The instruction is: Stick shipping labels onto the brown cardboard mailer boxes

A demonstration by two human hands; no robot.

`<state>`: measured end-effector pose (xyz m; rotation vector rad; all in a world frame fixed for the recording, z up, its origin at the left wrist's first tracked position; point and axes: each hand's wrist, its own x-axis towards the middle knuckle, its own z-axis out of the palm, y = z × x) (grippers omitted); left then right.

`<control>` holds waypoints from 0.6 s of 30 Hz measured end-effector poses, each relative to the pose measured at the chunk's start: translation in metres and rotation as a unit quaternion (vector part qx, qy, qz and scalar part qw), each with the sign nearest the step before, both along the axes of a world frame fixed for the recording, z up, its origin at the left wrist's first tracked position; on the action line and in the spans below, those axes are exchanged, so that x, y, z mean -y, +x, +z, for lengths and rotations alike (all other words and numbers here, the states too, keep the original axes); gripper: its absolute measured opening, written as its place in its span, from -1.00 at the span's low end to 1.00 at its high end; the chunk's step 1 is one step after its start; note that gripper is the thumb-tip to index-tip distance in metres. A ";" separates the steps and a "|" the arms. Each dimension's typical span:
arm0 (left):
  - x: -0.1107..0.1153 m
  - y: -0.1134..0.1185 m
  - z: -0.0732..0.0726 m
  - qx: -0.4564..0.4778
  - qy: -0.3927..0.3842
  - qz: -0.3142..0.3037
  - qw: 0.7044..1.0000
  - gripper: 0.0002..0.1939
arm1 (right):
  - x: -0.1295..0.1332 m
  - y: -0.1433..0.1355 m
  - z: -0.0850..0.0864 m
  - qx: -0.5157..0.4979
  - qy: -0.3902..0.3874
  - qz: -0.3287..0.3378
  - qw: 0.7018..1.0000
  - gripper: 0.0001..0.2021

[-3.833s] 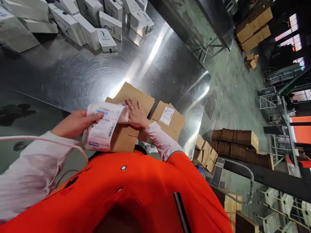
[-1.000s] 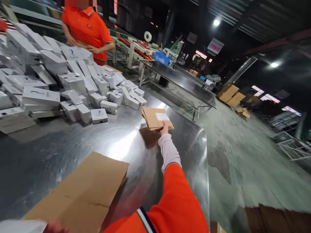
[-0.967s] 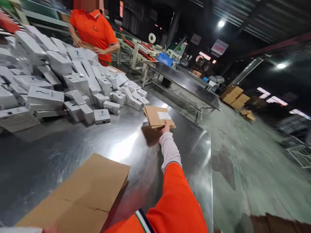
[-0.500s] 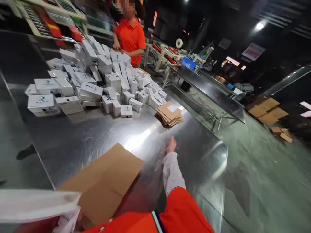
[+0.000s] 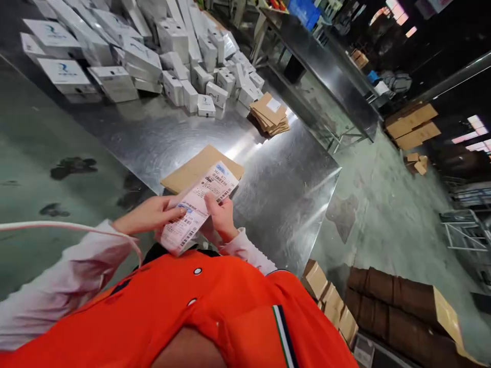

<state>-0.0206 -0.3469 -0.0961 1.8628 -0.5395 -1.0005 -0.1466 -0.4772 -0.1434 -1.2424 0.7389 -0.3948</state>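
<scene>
A strip of printed shipping labels [image 5: 199, 197] is stretched between my two hands, close to my body. My left hand [image 5: 155, 212] grips its lower part, thumb on top. My right hand [image 5: 221, 212] pinches the strip at its right edge, further up. Beneath and beyond the labels, a brown cardboard mailer [image 5: 195, 163] lies flat on the metal table [image 5: 280, 168], partly covered by the strip. The strip's lower end hangs near my orange shirt.
Many white boxes [image 5: 126, 56] are heaped at the table's far left. A stack of brown cardboard mailers [image 5: 270, 112] sits at the far edge. Cartons [image 5: 332, 301] stand on the floor at right, beside brown bundles [image 5: 402, 306]. A white cable [image 5: 76, 226] crosses my left forearm.
My right hand has come back from the table toward my body. Both hands now hold the label strip over the cardboard. The view has tilted down, and the co-worker is out of sight.
</scene>
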 end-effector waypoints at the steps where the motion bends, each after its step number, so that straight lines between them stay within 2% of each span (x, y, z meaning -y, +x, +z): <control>1: -0.008 0.008 0.005 -0.023 -0.036 0.003 0.999 -0.45 | -0.010 0.003 -0.001 -0.001 -0.002 0.009 1.000 -0.48; 3: -0.017 0.021 0.013 -0.061 -0.105 0.042 0.992 -0.33 | -0.025 0.005 0.003 -0.011 -0.020 0.067 0.997 -0.53; 5: -0.015 0.027 0.015 -0.086 -0.123 0.087 0.985 -0.36 | -0.029 0.006 0.014 -0.029 -0.061 0.118 0.991 -0.55; 8: -0.007 0.021 0.009 -0.122 -0.081 0.068 0.987 -0.45 | -0.017 0.006 0.038 -0.055 -0.158 0.113 0.979 -0.58; 11: -0.004 0.004 -0.003 -0.105 -0.086 0.067 0.988 -0.49 | -0.003 0.001 0.053 -0.090 -0.261 0.108 0.955 -0.82; 14: -0.004 -0.014 -0.019 -0.058 -0.093 0.102 0.989 -0.57 | -0.005 -0.009 0.051 -0.136 -0.299 0.109 0.938 -0.86; 18: 0.002 -0.023 -0.039 -0.011 -0.078 0.126 0.989 -0.53 | -0.011 -0.018 0.037 -0.173 -0.275 0.075 0.943 -0.86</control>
